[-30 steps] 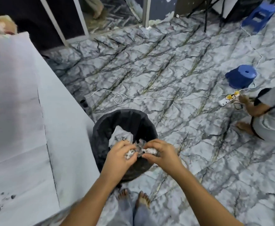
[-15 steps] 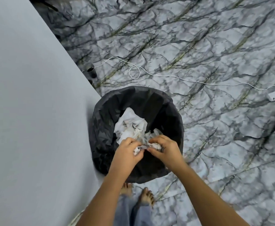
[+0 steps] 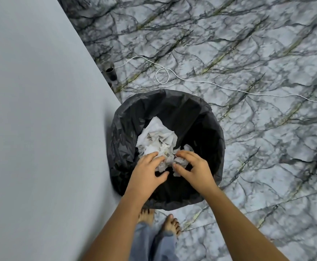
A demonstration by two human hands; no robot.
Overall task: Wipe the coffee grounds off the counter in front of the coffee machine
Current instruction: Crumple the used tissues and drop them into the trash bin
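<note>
The counter [image 3: 31, 129] fills the left of the view as a plain pale surface; its edge runs diagonally down to just left of the hands, touching or nearly touching the bin's left side. No grounds can be made out on the part in view. Under both hands stands a round waste bin [image 3: 213, 147] lined with a black plastic bag [image 3: 123, 147], its mouth open upward. Inside it, just beyond the fingertips, lies a heap of crumpled white paper towels [image 3: 157, 140] with dark stains. The left hand [image 3: 146, 174] hovers over the near half of the bin, fingers loosely spread, touching a small stained wad of tissue [image 3: 165, 162]. The right hand [image 3: 195, 168] is beside it, fingers curled and parted, tips on the same wad; whether either hand truly pinches it, I cannot tell. Right of the hands the marbled floor [image 3: 248, 53] lies open. Beyond the bin a white cable [image 3: 162, 76] loops across it. Below the wrists, bare feet [image 3: 170, 224] stand at the bin's near rim.
</note>
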